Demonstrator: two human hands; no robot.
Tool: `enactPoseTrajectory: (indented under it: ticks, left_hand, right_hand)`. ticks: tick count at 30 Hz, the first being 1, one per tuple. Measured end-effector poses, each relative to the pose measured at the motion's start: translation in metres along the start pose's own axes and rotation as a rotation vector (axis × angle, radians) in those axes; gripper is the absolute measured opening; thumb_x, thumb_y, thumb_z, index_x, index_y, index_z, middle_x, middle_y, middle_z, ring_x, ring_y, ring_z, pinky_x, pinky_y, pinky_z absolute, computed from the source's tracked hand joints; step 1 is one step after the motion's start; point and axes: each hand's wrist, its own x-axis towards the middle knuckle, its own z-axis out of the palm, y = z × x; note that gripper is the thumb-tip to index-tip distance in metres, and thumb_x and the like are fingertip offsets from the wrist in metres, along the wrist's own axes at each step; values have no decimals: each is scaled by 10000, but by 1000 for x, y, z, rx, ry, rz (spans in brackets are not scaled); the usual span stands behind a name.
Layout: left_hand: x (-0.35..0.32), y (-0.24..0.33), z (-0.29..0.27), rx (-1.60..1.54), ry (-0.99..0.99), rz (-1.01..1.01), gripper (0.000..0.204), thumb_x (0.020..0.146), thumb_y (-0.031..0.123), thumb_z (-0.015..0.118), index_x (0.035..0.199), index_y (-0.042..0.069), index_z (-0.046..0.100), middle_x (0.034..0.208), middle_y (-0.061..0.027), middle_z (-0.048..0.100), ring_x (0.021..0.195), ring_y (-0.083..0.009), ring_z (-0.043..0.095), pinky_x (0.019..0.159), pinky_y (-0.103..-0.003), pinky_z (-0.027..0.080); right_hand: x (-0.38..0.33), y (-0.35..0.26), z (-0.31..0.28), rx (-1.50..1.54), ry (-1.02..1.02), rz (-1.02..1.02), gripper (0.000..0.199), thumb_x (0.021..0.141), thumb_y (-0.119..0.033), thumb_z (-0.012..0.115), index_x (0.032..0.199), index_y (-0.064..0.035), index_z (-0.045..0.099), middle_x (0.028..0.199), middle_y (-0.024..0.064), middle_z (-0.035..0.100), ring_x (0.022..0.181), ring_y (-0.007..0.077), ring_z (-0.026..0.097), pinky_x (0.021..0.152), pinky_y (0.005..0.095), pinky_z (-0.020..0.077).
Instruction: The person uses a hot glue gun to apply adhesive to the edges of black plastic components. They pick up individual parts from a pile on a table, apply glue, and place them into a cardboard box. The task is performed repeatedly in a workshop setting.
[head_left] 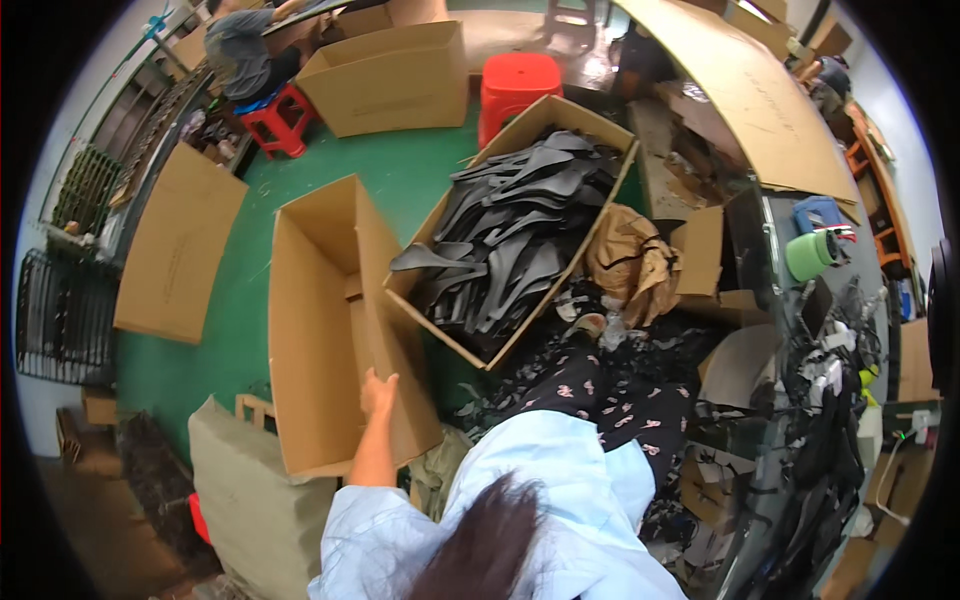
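Note:
An open, tall-sided cardboard box point(312, 330) stands on the floor ahead of me to the left, and no contents show in it. My left hand point(378, 393) is at its near right side, closed on the cardboard edge; the fingertips are partly hidden. Right beside it, a second cardboard box point(570, 292) is heaped with dark grey curved plastic parts point(520, 215). One of these parts point(440, 262) pokes out over that box's left rim. My right hand is not visible.
A red stool point(520, 85) stands behind the filled box, with another large carton point(385, 80) farther back. At left lies a flat cardboard sheet point(180, 250). A cluttered workbench point(770, 400) runs along my right. A person point(245, 50) sits at the far left.

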Motion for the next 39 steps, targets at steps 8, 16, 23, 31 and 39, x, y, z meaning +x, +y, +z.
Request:
enactPoseTrajectory:
  ticks: [8,16,23,31,39]
  left_hand:
    - [52,-68,57,115,-76,20,444,903,415,533,1027,3,643,943,-168,677,810,-310,669,697,-451,517]
    - [63,-24,51,-284,-410,-48,364,897,189,477,1079,-119,546,989,-241,635,768,-370,636,775,-417,530]
    - [-5,11,106,-69,-118,255,404,893,264,537,1162,-38,545,1123,-213,592,945,-383,580,868,-441,475]
    - [-38,61,118,-219,505,946,434,889,282,579,1216,-2,539,1211,-203,559,1079,-384,540,935,-454,435]
    - [-228,168,152,-504,-196,1605,322,892,23,532,1205,-34,487,1171,-159,515,1048,-258,540,902,-338,438]
  right_hand:
    - [-13,-23,35,94,255,-75,294,843,-295,551,1055,-105,621,949,155,655,923,329,629,765,467,493]
    - [-34,-36,104,262,458,-33,297,860,-294,526,1082,-113,603,951,158,656,920,341,631,760,482,492]
    - [-38,-32,160,293,502,177,279,868,-285,505,1065,-117,608,947,162,656,903,345,633,732,499,487]
    - [63,19,313,127,389,-49,233,855,-267,503,942,-110,651,911,160,662,858,343,637,669,499,482]
    - [-48,85,105,343,1740,527,96,839,-72,549,909,-29,599,854,168,607,808,363,553,742,445,445]
